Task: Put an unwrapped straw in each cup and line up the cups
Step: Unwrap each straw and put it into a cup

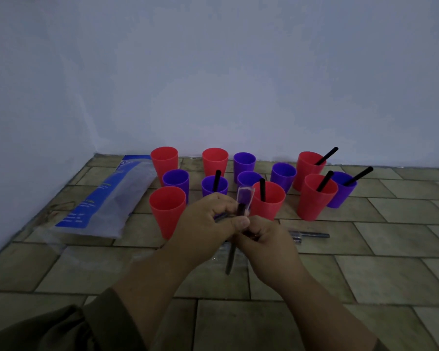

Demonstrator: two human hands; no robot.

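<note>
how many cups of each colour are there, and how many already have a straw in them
red plastic cups: 6
purple plastic cups: 6
total cups: 12
cups holding a black straw: 5 (3 red, 2 purple)

Red cups [167, 211] and purple cups [244, 163] look smooth matt plastic; the straw wrapper [245, 196] is clear glossy film; the floor tiles [365, 262] are rough and dull.
</note>
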